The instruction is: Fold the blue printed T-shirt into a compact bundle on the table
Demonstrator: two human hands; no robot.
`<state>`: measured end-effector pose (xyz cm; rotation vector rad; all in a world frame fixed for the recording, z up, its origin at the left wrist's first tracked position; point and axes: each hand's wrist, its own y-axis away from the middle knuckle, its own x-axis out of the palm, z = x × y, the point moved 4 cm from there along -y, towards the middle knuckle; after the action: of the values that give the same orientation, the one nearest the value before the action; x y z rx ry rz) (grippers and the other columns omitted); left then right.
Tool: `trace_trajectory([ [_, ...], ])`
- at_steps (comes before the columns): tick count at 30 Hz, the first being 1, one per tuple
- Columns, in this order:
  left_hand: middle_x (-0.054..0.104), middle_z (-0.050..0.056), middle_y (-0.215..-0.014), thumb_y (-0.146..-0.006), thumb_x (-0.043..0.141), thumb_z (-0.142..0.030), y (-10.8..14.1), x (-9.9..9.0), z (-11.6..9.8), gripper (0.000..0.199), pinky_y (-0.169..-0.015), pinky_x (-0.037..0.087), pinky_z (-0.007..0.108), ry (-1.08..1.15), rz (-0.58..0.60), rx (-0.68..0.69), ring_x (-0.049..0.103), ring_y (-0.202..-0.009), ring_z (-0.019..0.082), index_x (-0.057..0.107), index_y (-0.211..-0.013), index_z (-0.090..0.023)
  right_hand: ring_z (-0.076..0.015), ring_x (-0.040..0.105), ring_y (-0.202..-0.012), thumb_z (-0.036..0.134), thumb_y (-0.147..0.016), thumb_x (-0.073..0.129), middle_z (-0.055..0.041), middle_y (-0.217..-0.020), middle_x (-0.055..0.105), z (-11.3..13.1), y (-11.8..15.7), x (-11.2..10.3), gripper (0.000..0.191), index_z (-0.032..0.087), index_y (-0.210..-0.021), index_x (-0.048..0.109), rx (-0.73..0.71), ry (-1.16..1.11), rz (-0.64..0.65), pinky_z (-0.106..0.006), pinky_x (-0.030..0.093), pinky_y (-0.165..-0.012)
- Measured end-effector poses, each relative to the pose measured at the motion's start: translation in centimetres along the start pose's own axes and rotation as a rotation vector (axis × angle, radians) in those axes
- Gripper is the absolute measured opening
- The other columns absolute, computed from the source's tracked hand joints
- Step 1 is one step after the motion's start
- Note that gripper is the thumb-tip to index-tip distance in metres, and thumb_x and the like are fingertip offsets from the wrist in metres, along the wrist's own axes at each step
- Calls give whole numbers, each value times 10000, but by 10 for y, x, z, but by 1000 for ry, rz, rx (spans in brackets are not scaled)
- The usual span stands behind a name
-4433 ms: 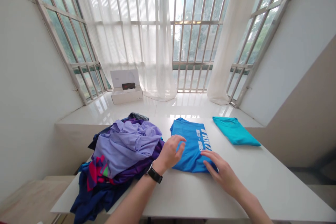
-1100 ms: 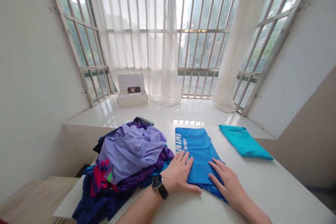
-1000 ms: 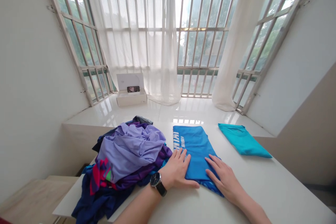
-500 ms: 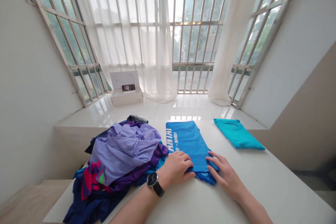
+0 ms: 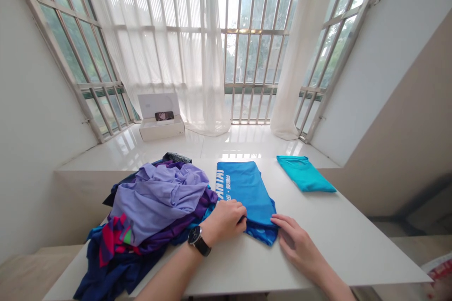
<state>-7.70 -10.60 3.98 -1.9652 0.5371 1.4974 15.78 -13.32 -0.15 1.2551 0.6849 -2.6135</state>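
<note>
At left on the white table (image 5: 233,270): pile of clothes (image 5: 160,193), loose and crumpled, lavender cloth on top. Note the closeness of its right side to the left wrist; avoid dragging stray cloth into the work.

Next, left hand (image 5: 224,220), with black watch (image 5: 198,240) at the wrist: fingers curled in at the near edge of the blue shirt (image 5: 243,183), tips partly hidden. Cannot tell whether grasping cloth or only resting on it.

Locate the blue shirt at mid-table, folded into a flat panel, white lettering (image 5: 228,183) along its left side. Observe the patterned blue layer (image 5: 263,234) projecting beyond the near edge. Probably best to square this layer with the panel above: work both near corners evenly, without twisting, and smooth from the middle outward.

Farther right, right hand (image 5: 300,240): fingers released and extended, index fingertip at the panel's near right edge, thumb apart from it. Press lightly to steady the corner; avoid bunching the cloth leftward.

At far right: teal garment (image 5: 305,174), folded flat, well apart from both hands. Leave undisturbed.
</note>
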Motion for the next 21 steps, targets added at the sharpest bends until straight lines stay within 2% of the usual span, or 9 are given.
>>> trace_trajectory([
  [3,688,16,-890,-920,527,-217,0,0,4,103,-709,461,268,53,-23,-71,633,-839,188,630,-926,-221,-232,653,-1163,238,-920,462,-105,-1254,684,3,1,-1,346,234,-1176,695,-1,-49,-30,-395,547,-1017],
  [7,680,23,-904,-919,515,-214,-1,0,5,106,-730,463,267,70,-9,-83,630,-859,192,620,-926,-221,-229,694,-1059,291,-952,462,-111,-1174,713,2,-5,-4,293,224,-1079,718,2,-119,-72,-366,593,-904],
  [12,669,14,-888,-918,508,-211,-1,-1,6,97,-722,464,268,59,-5,-85,626,-832,183,605,-914,-221,-180,687,-782,414,-967,496,-98,-1051,733,2,-15,-10,292,221,-977,716,4,-180,-128,-305,588,-681],
  [14,668,17,-901,-937,545,-312,0,-2,4,106,-735,471,280,61,-11,-90,630,-847,193,605,-943,-226,-160,646,-688,458,-963,505,-77,-965,739,4,-21,-12,310,221,-964,705,7,-171,-181,-293,564,-628],
  [16,672,29,-941,-907,618,-504,0,-2,0,291,-751,482,304,59,-20,-104,636,-888,222,610,-1013,-232,-149,605,-619,491,-961,504,-45,-829,726,7,-28,-13,333,219,-945,695,14,-147,-238,-285,543,-593],
  [18,678,45,-981,-872,651,-594,0,-1,-2,405,-763,486,321,49,-19,-133,641,-936,249,618,-1058,-235,-145,573,-579,498,-965,494,-22,-739,696,10,-37,-11,344,215,-943,687,27,-126,-278,-282,525,-569],
  [21,688,52,-981,-974,559,-438,-2,3,-2,229,-761,473,305,55,-2,-200,652,-948,236,654,-981,-230,-154,580,-621,464,-977,487,-30,-778,689,14,-48,-9,312,212,-979,671,30,-114,-315,-299,529,-618],
])
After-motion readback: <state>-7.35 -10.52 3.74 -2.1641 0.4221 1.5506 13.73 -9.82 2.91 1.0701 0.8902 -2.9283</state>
